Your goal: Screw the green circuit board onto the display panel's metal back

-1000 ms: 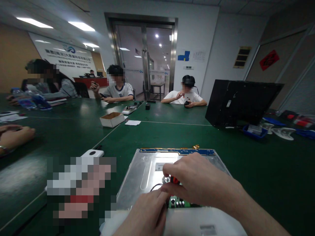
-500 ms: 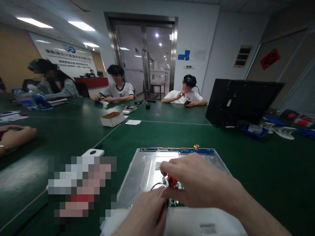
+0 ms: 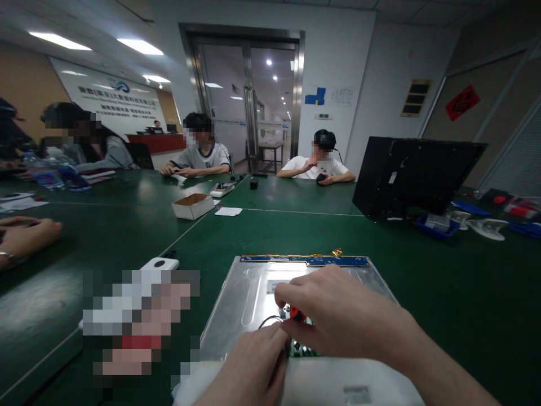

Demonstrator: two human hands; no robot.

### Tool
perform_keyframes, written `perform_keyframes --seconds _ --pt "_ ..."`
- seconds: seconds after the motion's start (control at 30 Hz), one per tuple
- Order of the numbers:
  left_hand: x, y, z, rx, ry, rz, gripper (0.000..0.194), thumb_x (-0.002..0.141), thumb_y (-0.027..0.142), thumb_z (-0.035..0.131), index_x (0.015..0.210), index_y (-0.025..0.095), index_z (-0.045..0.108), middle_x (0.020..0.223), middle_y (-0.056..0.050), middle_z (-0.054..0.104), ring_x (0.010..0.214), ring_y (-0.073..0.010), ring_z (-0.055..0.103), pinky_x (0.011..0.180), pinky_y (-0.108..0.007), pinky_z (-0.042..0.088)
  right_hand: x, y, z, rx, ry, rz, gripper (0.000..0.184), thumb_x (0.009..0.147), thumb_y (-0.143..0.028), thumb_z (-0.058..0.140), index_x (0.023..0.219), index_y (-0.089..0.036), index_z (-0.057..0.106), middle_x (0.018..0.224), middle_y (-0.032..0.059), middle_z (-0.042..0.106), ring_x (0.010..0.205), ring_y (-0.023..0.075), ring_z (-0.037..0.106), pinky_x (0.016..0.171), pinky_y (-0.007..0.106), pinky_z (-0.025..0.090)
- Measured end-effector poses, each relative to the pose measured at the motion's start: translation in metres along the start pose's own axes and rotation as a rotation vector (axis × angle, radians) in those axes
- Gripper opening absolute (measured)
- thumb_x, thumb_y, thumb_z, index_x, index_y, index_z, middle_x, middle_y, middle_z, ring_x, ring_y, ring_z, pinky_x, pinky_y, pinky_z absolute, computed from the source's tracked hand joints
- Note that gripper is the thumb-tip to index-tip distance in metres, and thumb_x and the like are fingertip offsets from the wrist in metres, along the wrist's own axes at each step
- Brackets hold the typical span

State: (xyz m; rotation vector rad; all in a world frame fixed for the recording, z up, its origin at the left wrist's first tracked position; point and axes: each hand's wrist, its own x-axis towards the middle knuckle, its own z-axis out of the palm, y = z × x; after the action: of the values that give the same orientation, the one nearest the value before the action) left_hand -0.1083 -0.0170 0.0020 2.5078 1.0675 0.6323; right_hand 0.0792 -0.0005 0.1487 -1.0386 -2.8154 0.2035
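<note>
Metal panel (image 3: pixel 253 293), with a blue strip board (image 3: pixel 304 260) along its far side, lies on the green counter (image 3: pixel 270 231), well in from the counter's far edge. A green circuit board (image 3: pixel 305 348), partly hidden by the hands, sits toward the panel's near side, next to a white casing (image 3: pixel 338 380). The right hand (image 3: pixel 333 307) reaches over the panel, its fingers closed around a small red tool (image 3: pixel 297 313) above the circuit board. The left hand (image 3: pixel 257 355) rests low beside it, fingers bent downward at the board — whether they grip anything cannot be told. A thin black wire (image 3: pixel 268 320) curves out near the left fingertips. To the left lies a white device (image 3: pixel 159 263), partly masked. An open box (image 3: pixel 193 208) and a paper slip (image 3: pixel 228 211) lie farther off; a black monitor (image 3: pixel 414 175) stands toward the right. Two persons sit at the far edge.
</note>
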Motion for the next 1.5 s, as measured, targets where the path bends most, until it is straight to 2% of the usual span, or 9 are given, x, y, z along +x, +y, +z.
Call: perform_keyframes --seconds 0.17,0.27,0.4,0.57,0.77,0.97,1.13,1.27,1.5 --pt "-0.0003 -0.0015 0.0023 -0.012 -0.003 -0.007 0.016 0.087 0.012 0.044 0.094 0.022 0.054 0.091 -0.005 0.068 0.079 -0.0217 0.064 0.067 -0.030 0.043 -0.0021 -0.0016 -0.0005 0.042 -0.004 -0.082 0.022 0.084 -0.019 0.059 0.105 -0.022 0.056 0.095 0.0006 0.070 0.072 0.0153 0.060 0.053 0.027 0.028" --pt "0.0000 -0.0023 0.0018 0.005 -0.017 -0.006 0.016 0.088 0.012 0.042 0.093 0.022 0.053 0.090 -0.005 0.068 0.078 -0.0218 0.064 0.066 -0.030 0.043 -0.0005 -0.0012 0.0009 0.016 0.007 -0.032 0.015 0.087 -0.029 0.063 0.099 -0.022 0.057 0.089 0.0004 0.071 0.070 0.0161 0.061 0.052 0.027 0.026" --pt "-0.0006 -0.0019 -0.0001 0.009 -0.043 -0.015 0.021 0.089 0.009 0.040 0.097 0.023 0.054 0.090 -0.003 0.067 0.075 -0.0207 0.063 0.068 -0.031 0.043 0.0036 0.0013 0.0036 -0.031 0.016 0.033 0.021 0.093 -0.042 0.061 0.094 -0.022 0.060 0.080 0.0005 0.072 0.068 0.0167 0.064 0.053 0.027 0.024" --pt "-0.0022 -0.0020 0.0014 0.002 -0.010 -0.004 0.021 0.090 0.011 0.042 0.103 0.023 0.053 0.095 -0.005 0.068 0.081 -0.0222 0.065 0.069 -0.031 0.044 0.0029 0.0000 0.0018 -0.025 0.000 0.032 0.007 0.088 -0.025 0.062 0.093 -0.021 0.060 0.081 0.0004 0.072 0.068 0.0161 0.063 0.052 0.028 0.024" --pt "-0.0016 -0.0002 0.0005 0.000 0.008 0.002 0.017 0.087 0.012 0.043 0.096 0.023 0.052 0.090 -0.004 0.068 0.077 -0.0220 0.064 0.065 -0.030 0.043 -0.0004 -0.0031 -0.0029 0.042 -0.003 -0.038 0.020 0.083 -0.020 0.061 0.102 -0.021 0.057 0.091 0.0010 0.071 0.072 0.0156 0.062 0.052 0.027 0.028" --pt "-0.0013 0.0001 -0.0016 0.012 -0.034 -0.008 0.017 0.090 0.012 0.040 0.090 0.023 0.053 0.087 -0.004 0.068 0.071 -0.0208 0.063 0.065 -0.031 0.043 0.0023 -0.0003 0.0007 0.015 -0.010 0.000 0.020 0.091 -0.041 0.063 0.091 -0.021 0.060 0.081 0.0001 0.071 0.067 0.0149 0.061 0.052 0.027 0.024" --pt "-0.0027 -0.0015 0.0004 0.006 -0.033 -0.041 0.017 0.091 0.015 0.042 0.099 0.023 0.055 0.096 -0.005 0.069 0.080 -0.0230 0.065 0.068 -0.032 0.045 0.0015 -0.0006 0.0015 0.000 0.008 0.002 0.006 0.089 -0.026 0.061 0.091 -0.021 0.060 0.082 0.0002 0.072 0.067 0.0143 0.059 0.052 0.027 0.023" --pt "-0.0025 -0.0005 0.0003 -0.028 -0.046 -0.045 0.019 0.090 0.013 0.043 0.101 0.023 0.055 0.096 -0.004 0.070 0.083 -0.0222 0.066 0.070 -0.032 0.046 0.0001 -0.0020 -0.0005 0.025 0.023 -0.017 0.015 0.082 -0.019 0.059 0.097 -0.020 0.058 0.088 0.0009 0.071 0.068 0.0143 0.059 0.052 0.027 0.025" --pt "-0.0022 0.0004 -0.0010 -0.006 -0.049 -0.047 0.018 0.089 0.011 0.043 0.094 0.022 0.057 0.086 -0.003 0.069 0.071 -0.0192 0.063 0.067 -0.029 0.045 0.0033 0.0007 0.0031 -0.012 0.010 0.004 0.019 0.092 -0.040 0.062 0.095 -0.021 0.060 0.083 0.0005 0.072 0.068 0.0149 0.061 0.053 0.027 0.023"
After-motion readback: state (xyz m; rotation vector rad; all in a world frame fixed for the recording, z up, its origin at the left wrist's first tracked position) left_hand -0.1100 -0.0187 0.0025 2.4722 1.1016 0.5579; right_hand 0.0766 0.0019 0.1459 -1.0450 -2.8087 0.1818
